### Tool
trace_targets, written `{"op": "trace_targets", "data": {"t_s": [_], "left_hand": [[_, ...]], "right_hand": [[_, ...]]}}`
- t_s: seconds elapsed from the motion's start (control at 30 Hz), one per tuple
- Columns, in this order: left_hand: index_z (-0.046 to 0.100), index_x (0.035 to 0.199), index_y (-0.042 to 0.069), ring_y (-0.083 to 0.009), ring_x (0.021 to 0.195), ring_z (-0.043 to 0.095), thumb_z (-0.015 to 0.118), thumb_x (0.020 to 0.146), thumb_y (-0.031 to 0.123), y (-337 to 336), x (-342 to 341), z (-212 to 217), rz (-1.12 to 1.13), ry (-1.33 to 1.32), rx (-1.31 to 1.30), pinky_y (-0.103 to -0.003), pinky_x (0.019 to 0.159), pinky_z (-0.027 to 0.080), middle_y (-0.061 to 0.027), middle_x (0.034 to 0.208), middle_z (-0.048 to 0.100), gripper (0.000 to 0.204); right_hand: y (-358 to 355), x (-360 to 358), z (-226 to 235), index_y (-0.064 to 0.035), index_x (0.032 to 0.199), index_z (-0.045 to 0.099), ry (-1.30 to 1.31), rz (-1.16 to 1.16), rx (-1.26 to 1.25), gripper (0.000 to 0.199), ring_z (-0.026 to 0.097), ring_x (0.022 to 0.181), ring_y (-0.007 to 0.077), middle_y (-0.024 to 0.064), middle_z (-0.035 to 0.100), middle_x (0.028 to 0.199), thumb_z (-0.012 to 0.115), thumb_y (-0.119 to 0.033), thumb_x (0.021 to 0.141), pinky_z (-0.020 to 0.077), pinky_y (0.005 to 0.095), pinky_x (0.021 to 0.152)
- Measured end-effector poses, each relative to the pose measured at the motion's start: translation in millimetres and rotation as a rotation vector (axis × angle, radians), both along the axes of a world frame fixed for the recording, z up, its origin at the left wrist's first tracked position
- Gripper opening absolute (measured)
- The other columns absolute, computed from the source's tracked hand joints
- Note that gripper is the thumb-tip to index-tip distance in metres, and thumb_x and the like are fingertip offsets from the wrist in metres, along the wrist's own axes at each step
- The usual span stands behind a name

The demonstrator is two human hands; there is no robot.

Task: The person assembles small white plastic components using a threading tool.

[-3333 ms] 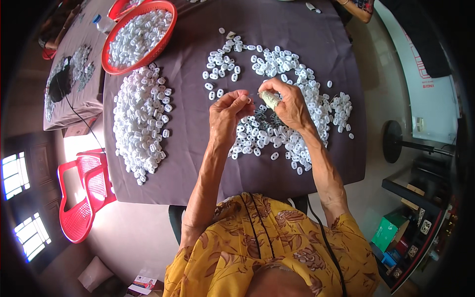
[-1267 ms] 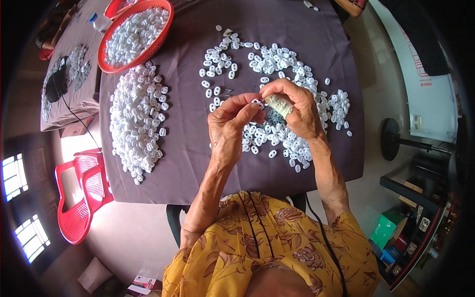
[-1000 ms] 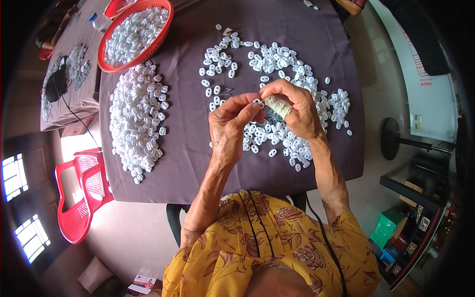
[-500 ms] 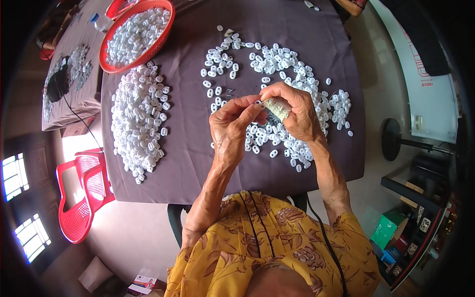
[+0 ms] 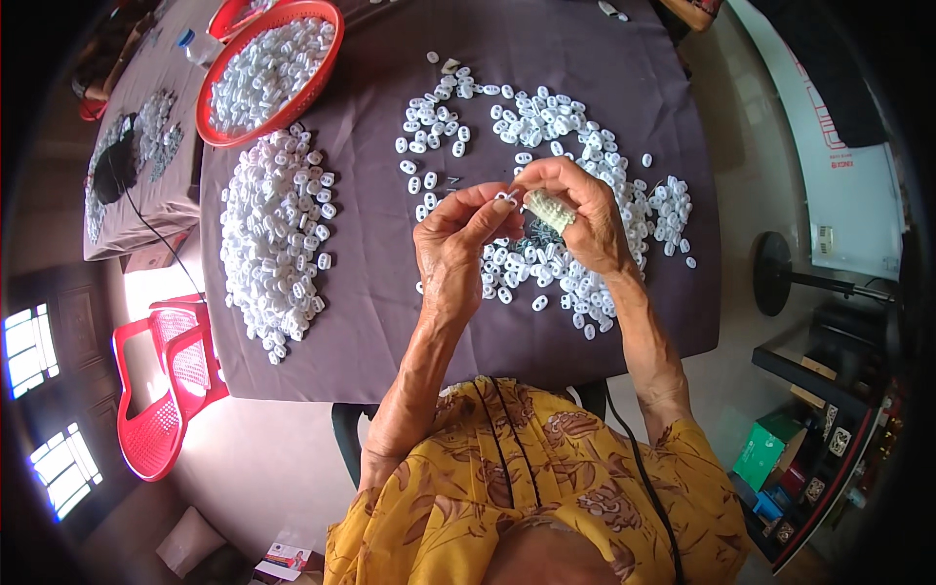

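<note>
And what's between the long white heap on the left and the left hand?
In the head view, just a stretch of dark tablecloth lies between the white heap and the left hand.

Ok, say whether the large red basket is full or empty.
Nearly full: white pieces hide the bottom of the large red basket, reaching near its rim.

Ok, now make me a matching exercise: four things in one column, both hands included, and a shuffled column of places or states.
Things
1. Left hand
2. Right hand
3. Round red plastic basket
4. Red perforated plastic chair

Places or states
A. On the floor, left of the brown cloth-covered table
B. Has a pale yellowish wrap on it
C. Filled with a heap of white pieces
D. Pinches a small white oval plastic piece

Pairs: 1-D, 2-B, 3-C, 4-A.
</note>
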State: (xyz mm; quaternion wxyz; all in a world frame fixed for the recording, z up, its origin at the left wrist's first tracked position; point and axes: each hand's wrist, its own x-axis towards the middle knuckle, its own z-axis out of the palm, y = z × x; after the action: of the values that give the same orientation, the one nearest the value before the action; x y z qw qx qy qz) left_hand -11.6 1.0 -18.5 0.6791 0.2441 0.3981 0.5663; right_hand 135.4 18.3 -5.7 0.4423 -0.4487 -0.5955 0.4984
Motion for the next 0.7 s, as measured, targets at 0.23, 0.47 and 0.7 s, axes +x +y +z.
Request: {"op": "trace_targets", "data": {"t_s": [0.23, 0.47, 0.7], "left_hand": [[0.060, 0.092, -0.004, -0.0165, 0.069, 0.063, 0.060, 0.081, 0.002, 0.2, 0.4, -4.1, 0.015, 0.018, 0.022, -0.029, 0.064, 0.053, -0.0098, 0.079, 0.063, 0.013], [0.060, 0.091, -0.004, -0.0155, 0.068, 0.062, 0.061, 0.080, 0.002, -0.8, 0.0, -1.8, -0.001, 0.046, -0.013, -0.028, 0.064, 0.052, -0.0092, 0.079, 0.063, 0.013], [0.061, 0.091, -0.005, -0.0146, 0.066, 0.061, 0.062, 0.079, 0.003, -2.0, 1.2, -1.0, -0.016, 0.037, -0.008, -0.027, 0.064, 0.051, -0.0085, 0.079, 0.063, 0.014]], "right_hand": [[-2.6, 1.5, -3.9, 0.0003, 0.090, 0.057, -0.156, 0.020, 0.026, 0.013, 0.059, 0.078, 0.0109, 0.0045, 0.061, 0.082, 0.051, 0.004, 0.079, 0.0464, 0.0232, 0.072], [3.3, 1.1, 0.3, -0.0002, 0.090, 0.058, -0.152, 0.013, 0.051, 0.013, 0.058, 0.077, 0.0098, 0.0040, 0.061, 0.082, 0.053, 0.003, 0.079, 0.0461, 0.0222, 0.072], [3.8, 0.6, 3.8, -0.0006, 0.087, 0.058, -0.199, 0.028, 0.045, 0.009, 0.054, 0.072, 0.0078, 0.0022, 0.060, 0.077, 0.054, 0.000, 0.079, 0.0435, 0.0214, 0.066]]}}
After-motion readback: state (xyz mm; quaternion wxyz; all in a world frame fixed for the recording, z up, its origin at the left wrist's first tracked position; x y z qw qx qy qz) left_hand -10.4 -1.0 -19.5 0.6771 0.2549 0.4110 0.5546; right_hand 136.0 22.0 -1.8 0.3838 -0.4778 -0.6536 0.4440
